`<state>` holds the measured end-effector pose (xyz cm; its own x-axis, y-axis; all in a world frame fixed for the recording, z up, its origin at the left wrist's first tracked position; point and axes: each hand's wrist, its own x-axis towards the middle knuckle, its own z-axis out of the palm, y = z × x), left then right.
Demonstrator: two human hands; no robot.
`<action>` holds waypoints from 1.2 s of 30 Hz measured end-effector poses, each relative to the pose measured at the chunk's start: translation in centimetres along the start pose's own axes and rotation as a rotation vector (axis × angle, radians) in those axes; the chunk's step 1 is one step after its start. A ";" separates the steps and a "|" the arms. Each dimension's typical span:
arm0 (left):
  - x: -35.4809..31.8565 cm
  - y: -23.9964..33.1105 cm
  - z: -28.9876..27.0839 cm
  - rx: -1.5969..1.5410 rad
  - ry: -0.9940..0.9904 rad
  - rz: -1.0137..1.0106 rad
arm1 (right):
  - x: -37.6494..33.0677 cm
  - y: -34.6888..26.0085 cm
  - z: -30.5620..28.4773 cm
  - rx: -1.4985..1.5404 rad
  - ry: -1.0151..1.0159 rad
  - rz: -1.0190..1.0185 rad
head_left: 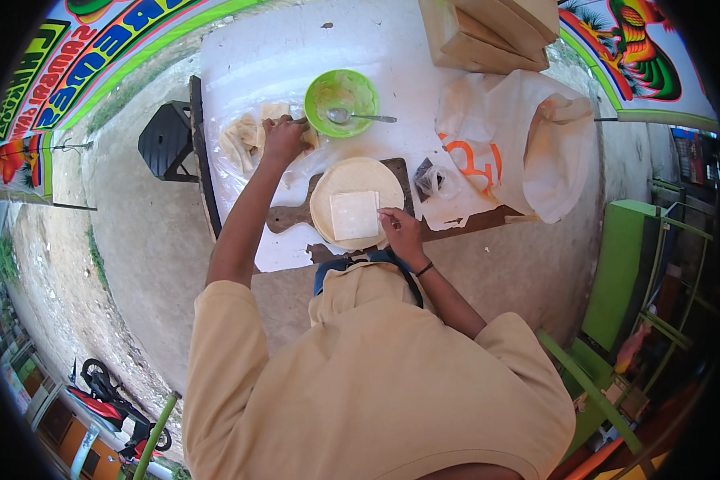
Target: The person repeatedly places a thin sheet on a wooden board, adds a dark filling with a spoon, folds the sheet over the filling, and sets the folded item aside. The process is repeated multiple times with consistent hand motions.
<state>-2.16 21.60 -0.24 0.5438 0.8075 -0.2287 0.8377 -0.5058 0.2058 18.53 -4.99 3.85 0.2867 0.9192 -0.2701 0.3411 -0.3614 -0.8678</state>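
I take the green bowl point(320, 98) as my landmark; it sits on the white-covered table point(252, 56), with a spoon point(338, 115) lying inside and its handle crossing the rim on the right. Just left of the bowl I see the left hand point(286, 140), its fingers bent down over the folded pale pieces point(236, 146), with a fingertip close to the bowl's rim. From here I cannot tell whether those fingers grip a piece or only rest on it. The pieces lie on clear plastic point(222, 170) left of the bowl.

Below the bowl, on the near side, I find the square pale sheets point(354, 218), lying flat on a pale round disc point(322, 192). Under the disc is a wooden board point(284, 219), whose handle points leftward. The right hand point(400, 228), below and right of the bowl, has its thumb and forefinger drawn close together at the right edge of the sheets; I cannot make out whether a sheet is caught between them. A dark band point(424, 270) circles that wrist.

Right of the bowl and lower, I see a small clear bag point(438, 186) with something dark in it, and beyond it a large whitish bag point(528, 132) with orange marks. A brown cardboard box point(488, 40) stands above and right of the bowl.
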 end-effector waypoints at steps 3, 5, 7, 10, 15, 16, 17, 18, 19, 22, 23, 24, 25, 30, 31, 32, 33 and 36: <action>0.1 0.0 -0.6 -0.073 -0.018 0.005 | 0.2 -0.4 0.0 0.002 -0.029 -0.005; 0.3 -0.1 -0.7 -0.088 -0.013 0.015 | 0.4 -0.2 0.1 0.015 -0.025 -0.013; 0.5 0.2 -0.8 -0.078 -0.034 -0.023 | 0.5 0.8 0.6 0.071 0.003 0.010; 0.5 0.9 -0.2 -0.165 0.000 -0.088 | 2.1 1.9 1.7 0.239 0.075 0.087; 2.2 0.6 0.9 -0.362 -0.014 -0.350 | 10.7 -5.2 1.6 0.513 0.254 0.247; 2.3 0.7 1.1 -0.331 -0.018 -0.355 | 12.4 -6.3 1.8 0.519 0.304 0.279; 2.5 0.9 1.2 -0.298 -0.020 -0.355 | 13.8 -6.3 2.0 0.501 0.273 0.275; 2.6 1.2 1.3 -0.336 -0.041 -0.381 | 15.0 -6.2 2.1 0.484 0.242 0.272; 2.8 1.5 1.6 -0.376 -0.057 -0.411 | 16.1 -6.3 2.3 0.465 0.207 0.263; 3.1 1.7 2.6 -0.443 -0.055 -0.477 | 17.9 -6.2 3.9 0.611 0.268 0.371; 3.2 1.6 2.8 -0.458 -0.047 -0.494 | 18.4 -6.0 4.1 0.638 0.288 0.403; 3.5 1.5 3.0 -0.443 -0.027 -0.494 | 19.1 -5.8 4.1 0.578 0.290 0.380; 3.9 1.9 1.8 -0.424 -0.014 -0.481 | 19.9 -5.3 3.8 0.523 0.303 0.362; 1.4 -1.2 -1.8 -0.479 0.124 -0.475 | 19.1 -6.5 2.6 0.234 0.220 0.084; 0.5 -1.9 -2.9 -0.532 0.157 -0.490 | 18.7 -6.9 2.1 0.317 0.235 0.093; -0.4 -1.6 -3.7 -0.586 0.184 -0.503 | 18.2 -7.0 1.5 0.397 0.254 0.107; -1.8 -0.7 -4.1 -0.828 0.194 -0.541 | 17.6 -7.2 0.9 0.477 0.271 0.120; -7.2 5.5 -4.0 -1.410 0.165 -0.591 | 14.7 -6.5 -2.1 0.756 0.241 0.202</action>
<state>-1.67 14.19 6.34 0.0707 0.8545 -0.5146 0.1457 0.5015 0.8528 22.37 10.54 6.42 0.4918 0.7578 -0.4288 -0.4088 -0.2338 -0.8822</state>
